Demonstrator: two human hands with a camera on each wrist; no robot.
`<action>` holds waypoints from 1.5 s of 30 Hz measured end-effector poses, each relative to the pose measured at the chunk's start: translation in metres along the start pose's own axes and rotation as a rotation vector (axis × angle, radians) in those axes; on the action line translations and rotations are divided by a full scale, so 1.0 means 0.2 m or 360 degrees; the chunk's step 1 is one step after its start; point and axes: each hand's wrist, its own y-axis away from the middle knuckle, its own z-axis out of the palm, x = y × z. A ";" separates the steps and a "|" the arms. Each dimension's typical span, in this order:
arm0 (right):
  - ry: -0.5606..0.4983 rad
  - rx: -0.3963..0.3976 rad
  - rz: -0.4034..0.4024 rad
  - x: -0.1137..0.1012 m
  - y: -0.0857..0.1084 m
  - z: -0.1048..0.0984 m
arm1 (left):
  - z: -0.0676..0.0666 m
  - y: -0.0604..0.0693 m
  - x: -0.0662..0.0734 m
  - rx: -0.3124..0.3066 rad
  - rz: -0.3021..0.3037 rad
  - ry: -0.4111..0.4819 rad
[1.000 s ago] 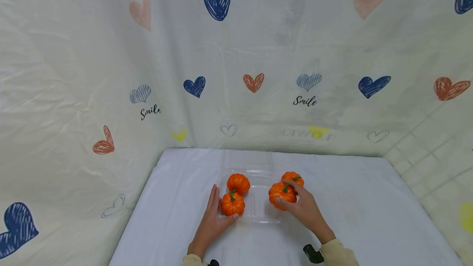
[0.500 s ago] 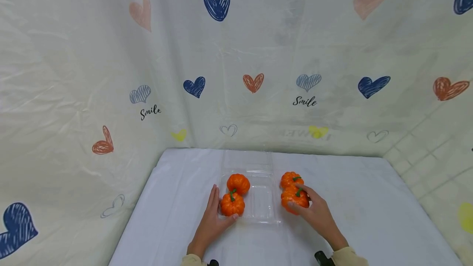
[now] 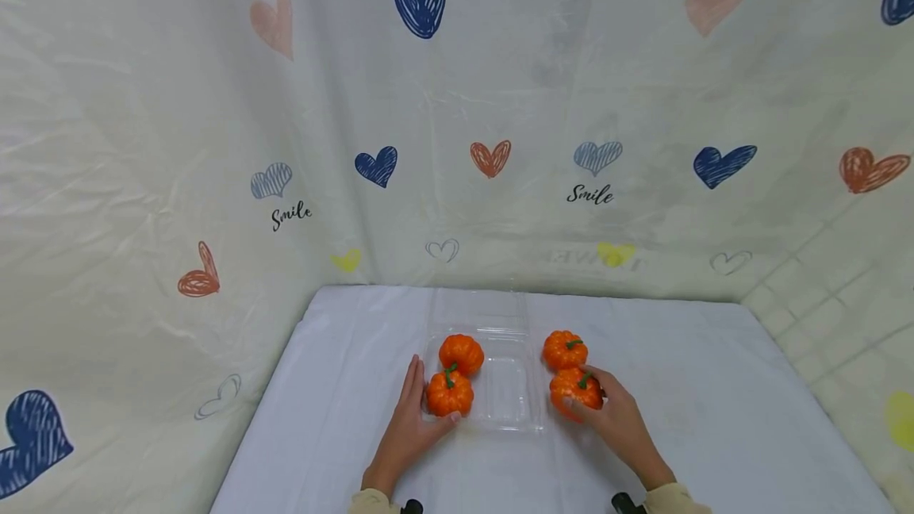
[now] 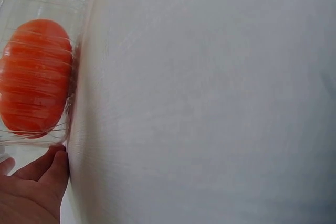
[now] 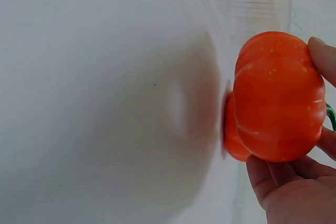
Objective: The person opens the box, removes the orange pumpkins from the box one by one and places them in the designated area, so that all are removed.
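My right hand [image 3: 620, 420] grips a small orange pumpkin [image 3: 569, 393] with a green stem, to the right of a clear plastic clamshell box [image 3: 508, 395]. In the right wrist view, the thumb and fingers are on opposite sides of this pumpkin [image 5: 278, 98]; whether it touches the cloth I cannot tell. Just behind it sits another orange pumpkin [image 3: 564, 349]. Two more lie in the box's left half, a front pumpkin [image 3: 449, 395] and a back pumpkin [image 3: 461, 354]. With straight fingers along the box's left wall, my left hand [image 3: 410, 427] rests against it, thumb at the front edge.
The box's clear lid [image 3: 477, 308] lies folded back toward the rear wall. A white cloth [image 3: 700, 403] covers the table. Behind it hangs a pale curtain [image 3: 528, 86] printed with hearts.
My right hand has carried its pumpkin rightward from over the box's right edge, then slightly toward me, in front of the other loose pumpkin. The left hand stays put.
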 end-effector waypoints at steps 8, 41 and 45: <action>0.0016 -0.0015 0.0034 0.03 -0.01 0.03 | -0.01 -0.01 0.01 -0.0003 -0.0022 -0.0014; -0.0073 -0.0041 0.0137 0.04 -0.03 0.04 | 0.00 -0.02 -0.01 0.0002 -0.0015 0.0010; -0.0097 0.0024 0.0047 0.01 -0.05 0.02 | 0.01 -0.01 -0.02 -0.0004 -0.0023 0.0021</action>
